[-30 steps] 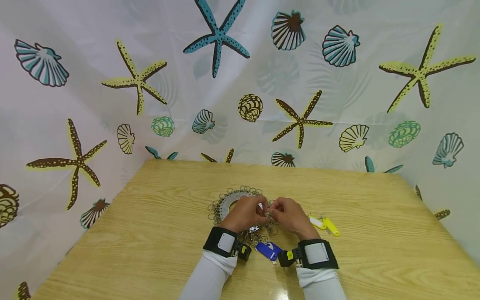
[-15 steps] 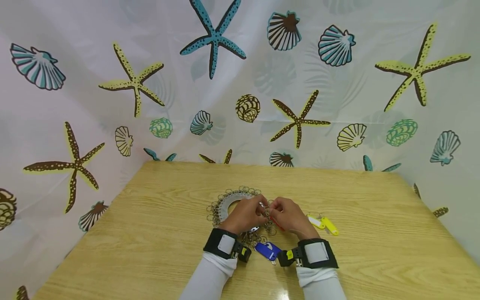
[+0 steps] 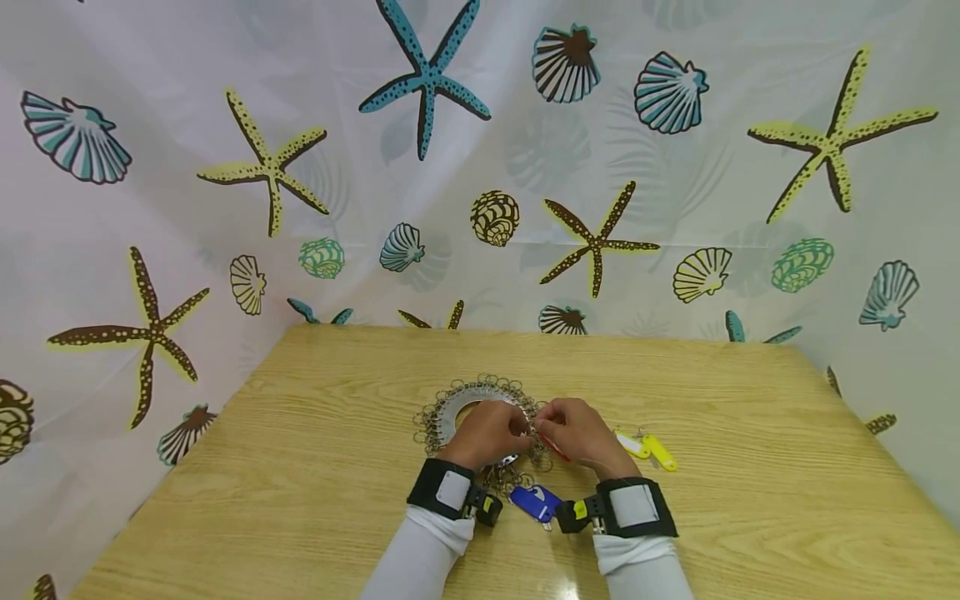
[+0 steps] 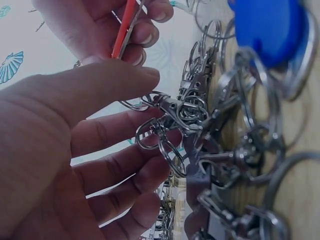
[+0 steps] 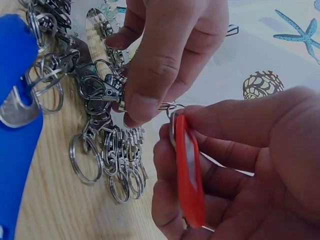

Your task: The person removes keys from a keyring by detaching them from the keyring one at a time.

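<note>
At the right side of the round metal key holder (image 3: 447, 417), two bare hands meet over its fringe of clasps and split rings. The left hand (image 3: 487, 435) reaches across the key holder, thumb and forefinger pinching a split ring (image 5: 164, 106) on one of the clasps (image 5: 112, 91); its other fingers lie loosely bent, spread a little apart. The right hand (image 3: 579, 432), just right of the key holder, grips a red key tag (image 5: 191, 192) between thumb and bent fingers — a pale label shows in its face, and a slim metal key lies along it. The tag's upper end is close up against the left hand's fingertips, beside the key holder's clasps; whether its ring is linked to the split ring is too small to tell.

A blue key tag (image 3: 532, 502) lies on the near side of the key holder, with a metal key beside it. Farther right of the key holder, past the right hand, are two yellow key tags (image 3: 662, 453). Under the key holder is a wood-grain table (image 3: 337, 383); beyond it hangs a white curtain (image 3: 510, 125) — printed with starfish and shells.
</note>
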`<control>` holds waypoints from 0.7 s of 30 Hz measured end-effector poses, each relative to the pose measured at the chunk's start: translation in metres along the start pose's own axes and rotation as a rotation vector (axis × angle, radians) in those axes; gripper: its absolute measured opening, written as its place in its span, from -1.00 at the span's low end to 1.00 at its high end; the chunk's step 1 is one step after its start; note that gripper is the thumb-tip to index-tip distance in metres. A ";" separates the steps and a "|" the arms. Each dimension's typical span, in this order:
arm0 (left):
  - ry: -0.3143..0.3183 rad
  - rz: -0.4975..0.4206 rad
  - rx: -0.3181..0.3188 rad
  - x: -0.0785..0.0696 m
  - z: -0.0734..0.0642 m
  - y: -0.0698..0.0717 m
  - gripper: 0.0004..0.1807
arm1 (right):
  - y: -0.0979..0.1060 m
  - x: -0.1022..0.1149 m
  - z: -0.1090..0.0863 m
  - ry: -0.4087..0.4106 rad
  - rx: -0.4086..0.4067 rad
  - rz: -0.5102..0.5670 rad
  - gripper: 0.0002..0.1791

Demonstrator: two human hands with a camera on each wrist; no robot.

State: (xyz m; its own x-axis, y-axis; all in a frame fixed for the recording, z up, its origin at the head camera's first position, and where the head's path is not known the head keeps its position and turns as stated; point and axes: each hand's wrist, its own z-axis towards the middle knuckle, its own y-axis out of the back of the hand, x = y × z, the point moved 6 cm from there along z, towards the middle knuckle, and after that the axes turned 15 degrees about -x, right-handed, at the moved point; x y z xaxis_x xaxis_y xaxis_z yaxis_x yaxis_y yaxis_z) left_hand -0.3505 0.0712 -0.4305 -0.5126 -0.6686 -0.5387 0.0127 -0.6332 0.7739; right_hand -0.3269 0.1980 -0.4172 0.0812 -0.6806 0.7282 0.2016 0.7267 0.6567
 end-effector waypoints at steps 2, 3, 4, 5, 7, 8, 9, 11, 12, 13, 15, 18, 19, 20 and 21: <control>-0.003 0.001 0.000 0.000 0.000 0.000 -0.89 | 0.000 0.000 0.000 0.007 -0.001 -0.004 -0.89; -0.007 -0.001 0.000 0.000 0.000 0.000 -0.90 | -0.001 0.001 0.000 0.009 -0.001 -0.005 -0.89; -0.013 -0.003 0.000 -0.001 0.000 0.000 -0.90 | -0.001 0.001 0.000 0.010 -0.002 -0.006 -0.89; -0.019 -0.007 0.000 -0.001 0.000 0.000 -0.90 | -0.001 0.001 0.000 0.009 -0.001 -0.005 -0.89; -0.032 -0.012 0.001 -0.001 0.000 -0.001 -0.89 | -0.002 0.000 0.000 0.003 0.003 -0.004 -0.89; -0.039 -0.013 0.002 -0.002 0.000 -0.001 -0.89 | -0.002 -0.001 0.000 0.000 0.003 -0.006 -0.88; -0.044 -0.015 0.003 -0.002 0.000 -0.002 -0.89 | -0.002 -0.001 0.000 0.000 0.003 -0.008 -0.88; -0.049 -0.021 0.006 -0.002 0.001 -0.003 -0.87 | -0.001 -0.001 0.000 0.004 0.001 -0.017 -0.88; -0.051 -0.023 0.006 -0.002 0.001 -0.003 -0.87 | -0.001 -0.001 0.000 0.009 -0.001 -0.023 -0.88; -0.052 -0.023 0.007 -0.002 0.001 -0.003 -0.87 | -0.001 -0.001 0.000 0.016 -0.004 -0.030 -0.88; -0.052 -0.027 0.011 -0.001 0.001 -0.004 -0.86 | -0.001 -0.001 0.001 0.022 -0.010 -0.039 -0.88; -0.051 -0.028 0.017 -0.001 0.001 -0.004 -0.84 | -0.002 -0.002 0.002 0.029 -0.017 -0.050 -0.89; -0.050 -0.029 0.021 -0.001 0.001 -0.005 -0.83 | -0.002 -0.002 0.002 0.029 -0.020 -0.052 -0.89; -0.049 -0.029 0.024 -0.001 0.001 -0.005 -0.83 | -0.002 -0.002 0.002 0.030 -0.023 -0.053 -0.90; -0.050 -0.027 0.027 -0.001 0.001 -0.005 -0.83 | -0.002 -0.002 0.002 0.031 -0.025 -0.054 -0.90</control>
State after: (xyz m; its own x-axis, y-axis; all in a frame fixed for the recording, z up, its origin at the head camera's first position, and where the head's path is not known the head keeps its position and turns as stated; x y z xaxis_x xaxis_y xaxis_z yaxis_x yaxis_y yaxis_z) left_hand -0.3511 0.0751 -0.4336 -0.5544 -0.6308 -0.5429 -0.0249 -0.6394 0.7685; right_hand -0.3293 0.1981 -0.4194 0.0999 -0.7218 0.6848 0.2310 0.6863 0.6897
